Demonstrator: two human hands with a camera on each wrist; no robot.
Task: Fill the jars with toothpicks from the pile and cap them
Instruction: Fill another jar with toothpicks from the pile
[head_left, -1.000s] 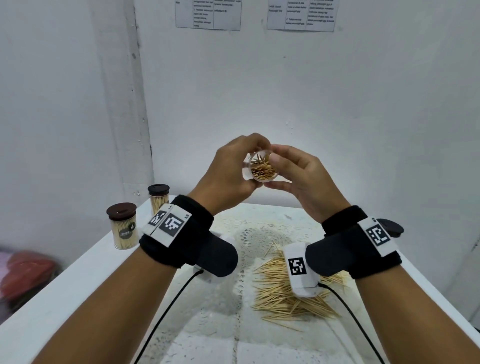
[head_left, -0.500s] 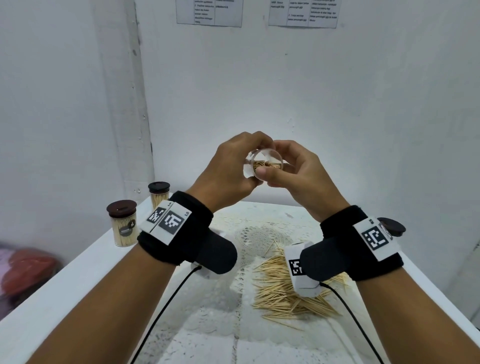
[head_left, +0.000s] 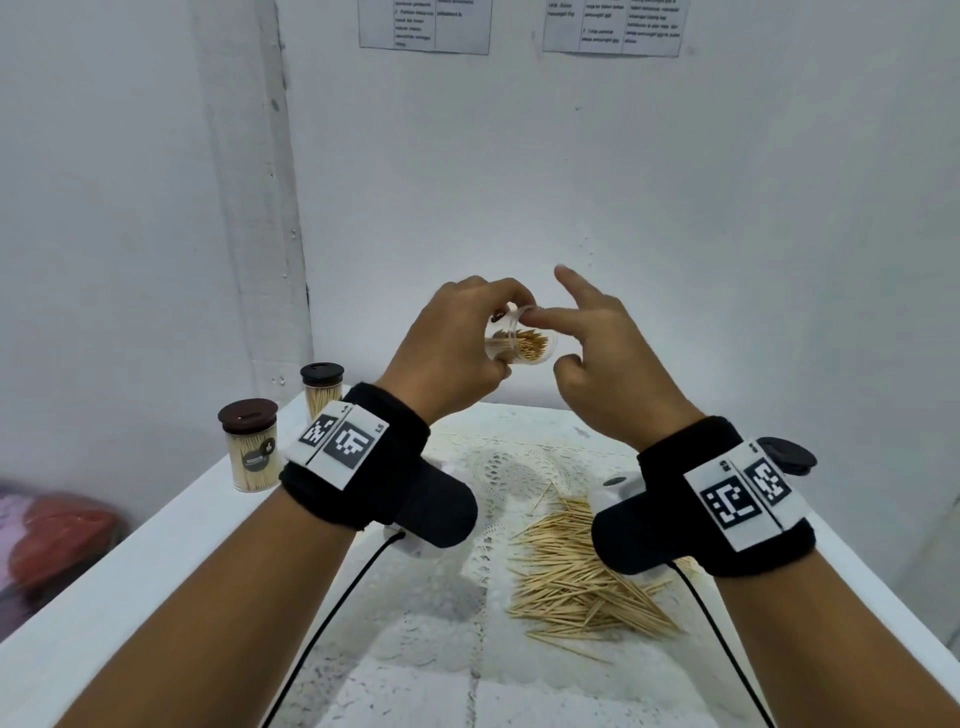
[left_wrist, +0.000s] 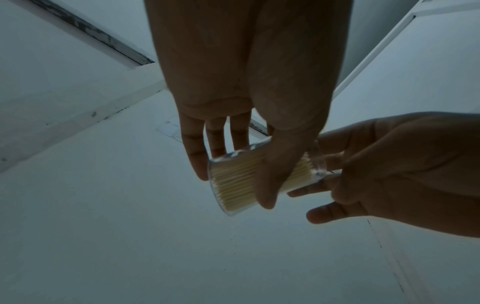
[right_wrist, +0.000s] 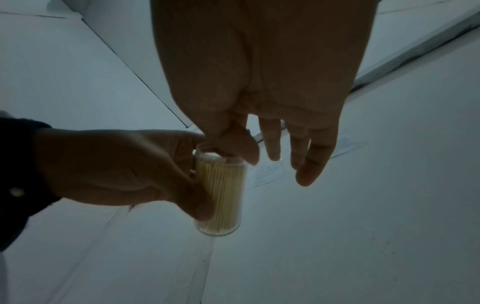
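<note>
An open jar full of toothpicks is held up above the table, gripped by the left hand. Its rim is touched by the right hand, fingers spread loosely.

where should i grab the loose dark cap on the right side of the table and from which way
The loose dark round cap lies flat near the table's right edge, partly hidden behind the right wrist band. It is a low, wide disc, so probably come from above and pinch across its rim with thumb and fingers. The right hand is the nearer; the left hand holds the clear open jar of toothpicks.
</note>
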